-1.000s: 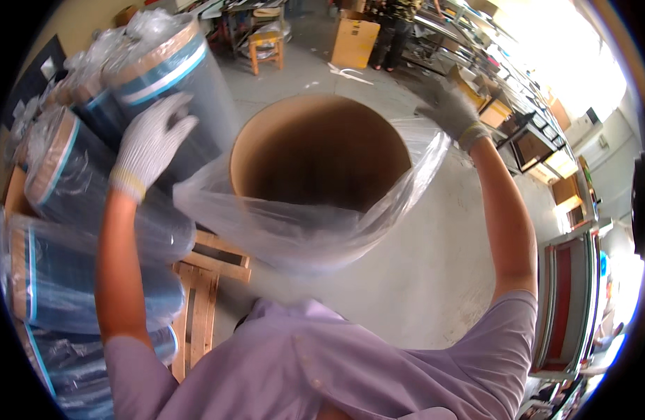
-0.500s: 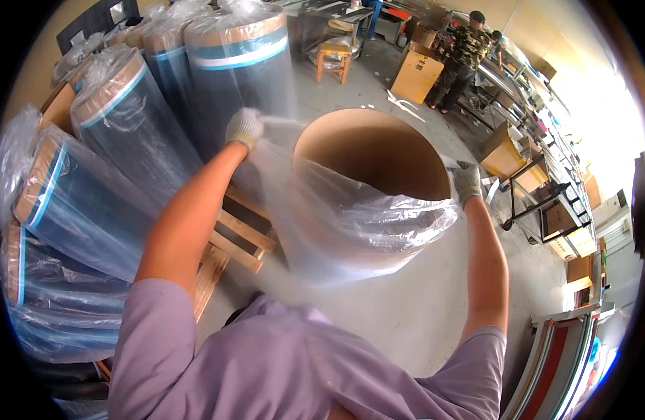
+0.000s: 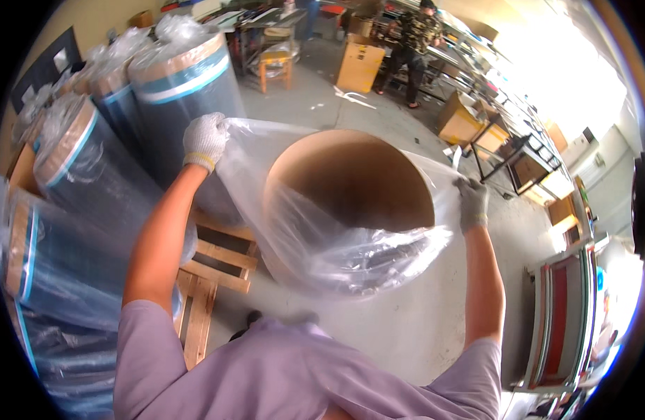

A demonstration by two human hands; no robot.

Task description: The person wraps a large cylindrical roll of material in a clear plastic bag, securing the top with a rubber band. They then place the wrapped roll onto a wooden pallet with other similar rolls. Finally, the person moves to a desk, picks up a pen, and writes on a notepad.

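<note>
A wide cardboard drum (image 3: 350, 182) stands open and hollow on the concrete floor (image 3: 399, 329), a clear plastic bag (image 3: 336, 245) draped around it. The gloved left hand (image 3: 205, 140) and right hand (image 3: 471, 203) each clench the bag's edge at opposite sides.

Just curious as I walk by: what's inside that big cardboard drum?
The cardboard drum shows only bare brown inner wall. Its bottom is hidden by the clear plastic bag held by the left hand and right hand.

Drum (image 3: 350, 185) base behind plastic bag (image 3: 336, 245)
</note>
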